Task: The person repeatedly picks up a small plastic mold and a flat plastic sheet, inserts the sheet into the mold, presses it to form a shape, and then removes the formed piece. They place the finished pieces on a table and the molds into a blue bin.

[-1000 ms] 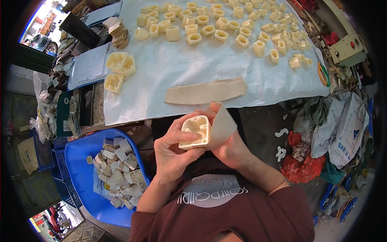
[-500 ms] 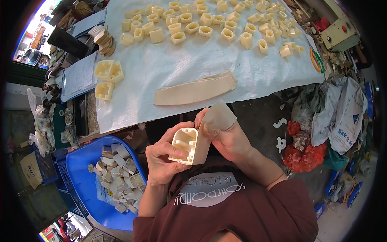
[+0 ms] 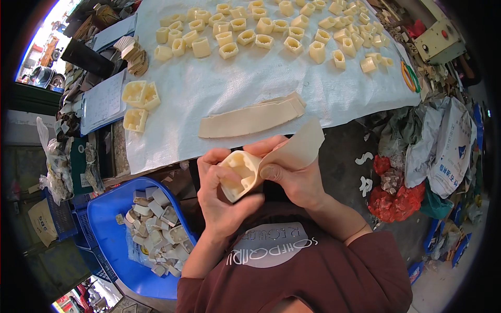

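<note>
Presently, a hollow cream block (image 3: 247, 168) is held in the half-curled left hand (image 3: 221, 202) while, just to its right, a beige strip (image 3: 301, 143) is pinched by the right hand (image 3: 296, 183).

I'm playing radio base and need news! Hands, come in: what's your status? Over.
Left grip around cream hollow block. Right grip pinching beige strip against block's right side. Strip's loose end hiding part of that hand.

The hollow block (image 3: 247, 168) appears to be smooth plastic with a slight gloss. The held strip (image 3: 303, 145) is matt and leather-like. The table sheet (image 3: 175, 115) is creased, lightly shiny woven plastic; the basin (image 3: 108, 245) is smooth plastic.
</note>
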`<action>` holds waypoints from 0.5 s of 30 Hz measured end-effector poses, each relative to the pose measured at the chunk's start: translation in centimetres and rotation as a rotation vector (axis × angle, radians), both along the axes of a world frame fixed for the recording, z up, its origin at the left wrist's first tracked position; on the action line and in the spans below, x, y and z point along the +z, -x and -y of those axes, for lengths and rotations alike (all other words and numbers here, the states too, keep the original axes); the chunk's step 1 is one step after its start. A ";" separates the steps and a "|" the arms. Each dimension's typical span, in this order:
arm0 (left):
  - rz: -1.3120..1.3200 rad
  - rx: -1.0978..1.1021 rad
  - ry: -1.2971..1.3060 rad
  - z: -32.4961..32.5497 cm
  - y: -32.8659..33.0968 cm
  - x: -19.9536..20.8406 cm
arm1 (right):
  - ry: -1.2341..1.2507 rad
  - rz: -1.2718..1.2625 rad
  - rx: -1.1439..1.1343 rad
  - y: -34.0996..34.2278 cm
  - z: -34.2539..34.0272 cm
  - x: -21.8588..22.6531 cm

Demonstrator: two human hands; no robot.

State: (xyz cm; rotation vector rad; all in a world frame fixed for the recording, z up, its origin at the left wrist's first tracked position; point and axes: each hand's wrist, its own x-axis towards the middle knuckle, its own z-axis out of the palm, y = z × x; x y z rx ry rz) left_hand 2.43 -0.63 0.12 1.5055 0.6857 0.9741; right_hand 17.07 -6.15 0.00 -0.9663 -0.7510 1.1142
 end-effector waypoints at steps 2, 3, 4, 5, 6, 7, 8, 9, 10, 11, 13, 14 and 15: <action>-0.045 0.078 -0.033 0.3 -0.4 0.1 | 0.033 -0.010 -0.014 -0.4 0.0 0.0; -0.041 0.050 -0.071 0.2 -0.3 0.2 | 0.069 -0.024 -0.013 -0.7 0.0 0.1; -0.037 0.016 -0.105 0.1 -0.2 0.4 | 0.056 -0.034 0.009 -1.0 0.0 0.0; -0.032 -0.018 -0.140 -0.1 0.0 0.4 | 0.043 -0.044 0.031 -1.3 0.0 -0.2; -0.003 -0.068 -0.127 -0.5 0.3 0.3 | 0.030 -0.055 0.053 -1.5 0.0 -0.3; 0.011 -0.109 -0.121 -0.8 0.6 0.3 | 0.016 -0.040 0.052 -1.6 -0.1 -0.3; 0.024 -0.150 -0.115 -1.0 0.8 0.3 | 0.002 -0.025 0.052 -1.5 -0.2 -0.3; 0.038 -0.190 -0.109 -1.1 0.9 0.2 | -0.012 -0.010 0.051 -1.5 -0.2 -0.3; 0.080 -0.215 -0.079 -1.3 0.9 0.3 | 0.021 -0.063 0.089 -1.5 -0.2 -0.3; 0.076 -0.238 -0.071 -1.4 1.0 0.3 | 0.053 -0.116 0.127 -1.6 -0.2 -0.3; 0.068 -0.285 -0.056 -1.7 1.2 0.4 | 0.075 -0.140 0.159 -1.7 -0.1 -0.5; 0.062 -0.309 -0.065 -1.9 1.3 0.2 | 0.064 -0.112 0.154 -1.7 -0.1 -0.8; 0.056 -0.334 -0.073 -2.0 1.3 -0.1 | 0.053 -0.083 0.148 -1.8 0.0 -1.0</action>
